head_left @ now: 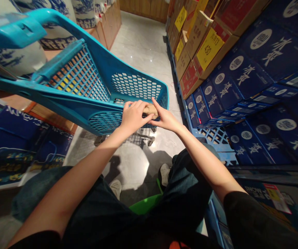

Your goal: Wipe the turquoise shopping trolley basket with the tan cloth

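A blue plastic shopping cart (97, 93) stands in front of me, its basket open toward the top. At its near rim, my left hand (135, 117) is closed from above on a small tan, rough-looking lump (151, 110). My right hand (166, 119) meets it from the other side, thumb and index finger spread around the lump. Most of the lump is covered by my fingers, so its kind cannot be made out. Both hands are close together, fingertips nearly touching.
Blue cartons (242, 74) are stacked on a blue pallet (216, 136) to the right, with brown boxes (192, 52) beyond. Large blue-and-white jars (60, 31) stand at the left. A green seat (146, 204) is below me. Grey floor tiles (143, 45) run along the aisle.
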